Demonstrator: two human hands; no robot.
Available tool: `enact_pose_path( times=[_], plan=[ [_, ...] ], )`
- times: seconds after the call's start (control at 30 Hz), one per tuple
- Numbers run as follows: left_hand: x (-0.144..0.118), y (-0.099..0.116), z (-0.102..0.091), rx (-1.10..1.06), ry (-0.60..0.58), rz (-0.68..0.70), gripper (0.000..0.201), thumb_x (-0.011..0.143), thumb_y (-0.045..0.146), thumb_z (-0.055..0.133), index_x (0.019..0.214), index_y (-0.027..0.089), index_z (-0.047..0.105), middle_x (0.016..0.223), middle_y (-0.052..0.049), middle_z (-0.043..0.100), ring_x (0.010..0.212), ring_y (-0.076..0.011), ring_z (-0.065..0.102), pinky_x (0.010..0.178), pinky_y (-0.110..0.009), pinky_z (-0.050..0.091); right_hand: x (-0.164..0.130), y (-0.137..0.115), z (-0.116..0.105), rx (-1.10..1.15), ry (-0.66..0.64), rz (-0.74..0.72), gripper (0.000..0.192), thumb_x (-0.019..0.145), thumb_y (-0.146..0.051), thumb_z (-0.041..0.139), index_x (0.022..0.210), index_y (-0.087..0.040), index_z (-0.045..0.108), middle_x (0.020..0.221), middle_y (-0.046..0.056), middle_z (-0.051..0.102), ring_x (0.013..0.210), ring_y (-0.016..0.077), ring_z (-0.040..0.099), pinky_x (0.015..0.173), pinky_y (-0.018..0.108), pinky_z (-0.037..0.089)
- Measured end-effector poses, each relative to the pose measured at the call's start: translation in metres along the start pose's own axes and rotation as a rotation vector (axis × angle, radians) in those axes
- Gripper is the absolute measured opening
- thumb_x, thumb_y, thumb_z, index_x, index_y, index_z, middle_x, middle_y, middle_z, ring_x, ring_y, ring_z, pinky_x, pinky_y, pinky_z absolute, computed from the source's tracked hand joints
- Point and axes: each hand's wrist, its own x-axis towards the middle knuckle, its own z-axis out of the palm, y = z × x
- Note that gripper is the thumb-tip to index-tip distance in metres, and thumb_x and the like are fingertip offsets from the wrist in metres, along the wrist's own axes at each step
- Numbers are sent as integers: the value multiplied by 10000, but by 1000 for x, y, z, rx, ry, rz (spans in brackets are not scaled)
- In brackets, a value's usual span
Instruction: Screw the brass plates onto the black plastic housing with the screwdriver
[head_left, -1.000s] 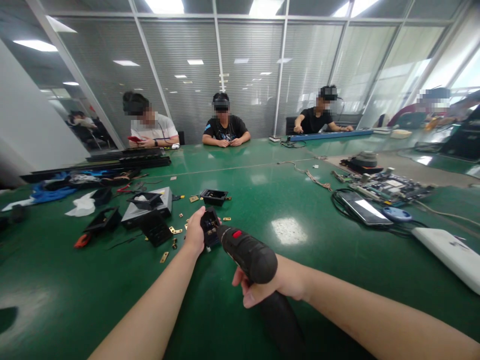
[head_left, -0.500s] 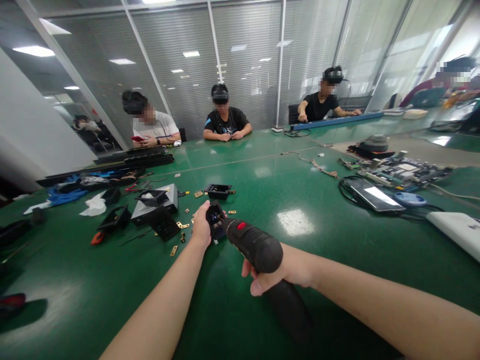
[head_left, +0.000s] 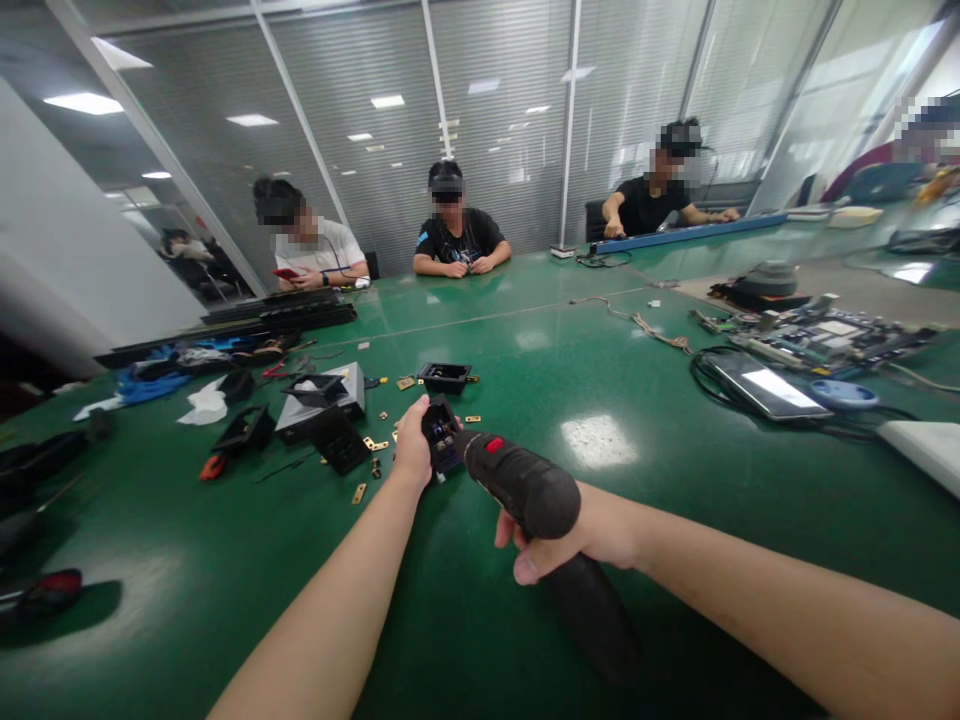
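The view has swung slightly left and downward since the earlier frame; both hands, the drill and the box keep nearly the same pose.
The person's left hand [head_left: 412,447] grips the small open black box [head_left: 448,459] above the green table [head_left: 480,335], beside loose brass plates [head_left: 359,493]. The right hand [head_left: 551,555] is wrapped around the black drill [head_left: 519,484], its nose at the box's right side; whether the tip touches cannot be told.

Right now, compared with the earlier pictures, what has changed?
The view has shifted: a brass plate appears further right and higher, and a red-and-black object has come into view. Nothing was taken or released: the left hand still holds the black housing, the right hand the drill.
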Motion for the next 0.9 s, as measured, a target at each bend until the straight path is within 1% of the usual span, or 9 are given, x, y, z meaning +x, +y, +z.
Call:
enact_pose_path(
  times=[0.07,0.27,0.37,0.63,0.8,0.9],
  plan=[
    [0,-1,0,7,-6,-1,579,837,749,864,957,192,765,829,-122,846,719,-274,802,703,-384,674,0,0,0,11,1,3,606,504,-354,1226,901,-186,799,796,-16,768,778,216,757,749,340,604],
    [3,-3,-4,11,-13,11,566,858,758,847,933,204,760,820,-115,840,716,-275,804,682,-375,659,2,2,0,8,-13,-26,577,532,-325,1219,895,-180,794,786,-29,752,744,186,725,744,328,590],
    [5,-3,-5,22,-21,13,565,845,757,846,932,205,762,826,-118,844,682,-266,783,663,-375,650,2,0,0,4,-12,-27,585,528,-320,1218,897,-183,785,797,-25,750,760,196,732,744,333,591],
    [3,-2,-3,2,-7,22,547,847,736,861,954,208,762,822,-115,836,740,-294,817,711,-399,676,-1,-5,1,-16,0,-9,597,516,-312,1221,910,-177,794,787,-28,745,746,187,722,743,327,580],
    [2,-1,-2,17,-12,25,560,831,741,847,945,197,777,822,-128,841,717,-285,797,678,-385,659,2,-2,-1,-7,-23,-24,599,513,-314,1230,887,-183,780,793,-21,758,765,203,743,765,346,605],
    [3,-1,-3,20,-12,19,559,832,754,841,928,207,770,813,-119,837,704,-277,788,682,-385,660,4,1,-2,-6,-13,-34,626,497,-327,1238,906,-180,788,810,-9,771,772,209,749,758,346,601]
  ],
)
